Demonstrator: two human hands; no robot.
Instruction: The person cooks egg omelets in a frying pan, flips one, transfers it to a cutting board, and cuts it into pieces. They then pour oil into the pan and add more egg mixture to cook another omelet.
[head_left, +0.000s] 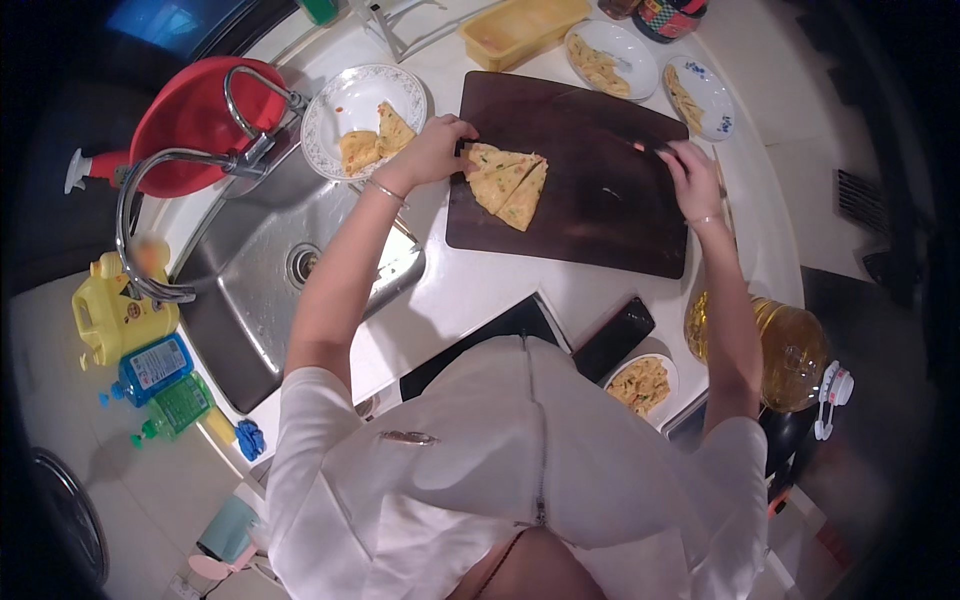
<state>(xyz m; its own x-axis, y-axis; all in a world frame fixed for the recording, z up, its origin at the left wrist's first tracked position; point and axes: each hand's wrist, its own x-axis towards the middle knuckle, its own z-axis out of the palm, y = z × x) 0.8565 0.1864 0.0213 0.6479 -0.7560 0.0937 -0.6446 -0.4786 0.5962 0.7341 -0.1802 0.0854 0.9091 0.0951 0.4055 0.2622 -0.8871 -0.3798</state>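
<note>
My left hand (439, 150) is at the left side of a dark cutting board (585, 232), its thumb and fingers gripping the edge of a folded egg pancake (502, 180) flecked with green and orange. Cut lines divide the pancake into wedges, which lie close together. Over the board's right side, my right hand (696, 184) has its fingers curled beside a narrow dark object (651, 144); its shape is lost against the board, and I cannot tell whether it is held. Left of the board, a patterned white plate (319, 124) carries two pancake pieces (379, 141).
A steel sink (240, 330) with a curved faucet (180, 154) lies left, beside a red basin (176, 124). Small plates (626, 49) with pancake strips stand behind the board. Nearer me are a phone (615, 337), a bowl of chopped food (639, 384) and a large oil bottle (795, 349).
</note>
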